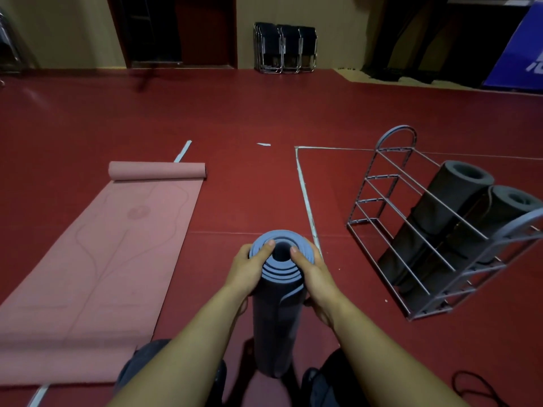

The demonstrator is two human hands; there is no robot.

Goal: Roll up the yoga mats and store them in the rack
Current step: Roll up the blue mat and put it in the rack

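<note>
- Upright between the person's legs stands the rolled blue yoga mat [277,315], its lower end on the red floor [235,113] near the bottom edge of view and its spiral top end facing the camera.
- Left hand [249,267] grasps the top of the roll from the left side, fingers wrapped round the outer layers and the thumb laid across the spiral end, its tip at the rim of the central hole.
- Right hand [316,274] grasps the same end from the right side in a matching way, thumb tip resting on the inner turns opposite the left thumb.
- A loose outer flap of the blue mat runs slanting down the roll just below the right hand.
- To the left, a pink yoga mat [97,259] lies flat on the floor, its far end curled into a short roll and its near end reaching the person's left knee.
- To the right, well apart from the hands, a grey wire rack [390,183] stands on the floor with arched end frames and slanted rails.
- Two dark rolled mats [458,195] lie side by side in the rack, touching each other, their open ends pointing up and away.
- White tape lines [305,198] mark the floor between the blue roll and the rack.
- Folded chairs [285,48] lean against the far wall, and a black cord [482,389] lies at the floor's near right corner.
</note>
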